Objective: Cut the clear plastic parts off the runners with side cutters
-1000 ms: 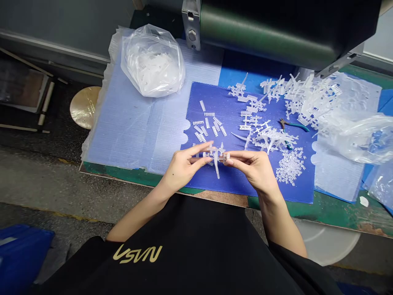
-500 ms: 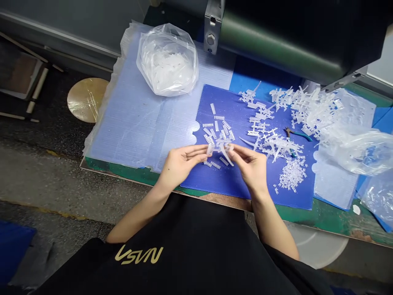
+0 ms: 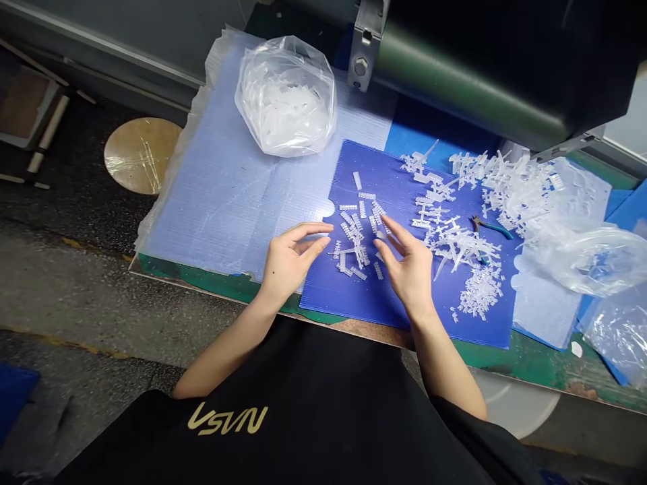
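Small clear plastic comb strips (image 3: 354,237) lie scattered on a blue corrugated plastic sheet (image 3: 328,300), btwn the hands: short toothed bars, some crossing, none visibly held. L hand (image 3: 290,264) is open & fairly wide, fingers curved, tips just short of the strips on their left side. R hand (image 3: 408,268) is open too, fingers spread, fingertips (image 3: 387,223) at the strips' upper right edge; touching or just above, can't tell. Bars lie tight, so light fingertips work best, one bar at a time, no sweeping. To the right, a tangle of moulded sprue runners (image 3: 455,239) w/ a heap of small cut bits (image 3: 480,293) below it and teal-handled side cutters (image 3: 488,228) among them — these crowd the R hand's side. Up left, a clear bag of parts (image 3: 286,98) sits on a pale translucent corrugated sheet (image 3: 227,202); a loose clear plastic bag (image 3: 586,259) lies far right, and a dark green roller housing (image 3: 470,67) overhangs the top.
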Available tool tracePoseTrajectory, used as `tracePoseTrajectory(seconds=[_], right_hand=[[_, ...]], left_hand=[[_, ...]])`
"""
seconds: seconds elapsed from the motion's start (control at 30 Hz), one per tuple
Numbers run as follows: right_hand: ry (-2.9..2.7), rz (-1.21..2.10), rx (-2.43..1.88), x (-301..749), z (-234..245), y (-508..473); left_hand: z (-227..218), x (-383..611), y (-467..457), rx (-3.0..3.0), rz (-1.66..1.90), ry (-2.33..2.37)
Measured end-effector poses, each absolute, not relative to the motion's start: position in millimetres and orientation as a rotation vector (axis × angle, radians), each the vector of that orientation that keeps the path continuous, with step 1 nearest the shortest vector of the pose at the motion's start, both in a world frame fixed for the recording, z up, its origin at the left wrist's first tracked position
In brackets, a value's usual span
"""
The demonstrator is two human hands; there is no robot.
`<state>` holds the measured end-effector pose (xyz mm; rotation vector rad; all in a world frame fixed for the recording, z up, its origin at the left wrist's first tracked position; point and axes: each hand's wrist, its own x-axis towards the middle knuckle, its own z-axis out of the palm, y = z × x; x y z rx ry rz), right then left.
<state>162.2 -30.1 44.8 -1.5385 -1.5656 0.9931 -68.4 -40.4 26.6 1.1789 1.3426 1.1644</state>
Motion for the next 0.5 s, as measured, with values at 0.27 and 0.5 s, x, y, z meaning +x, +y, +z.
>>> tracePoseTrajectory(seconds=[0.27,0.5], right_hand=[[-1.867,0.845,-1.764,135,63,-49],[-1.563,1.126,-1.528,158,82,-44]], left_hand=[[46,-82,-51,1.410,1.335,1.533],[38,-77,-45,1.010,1.155,1.200]])
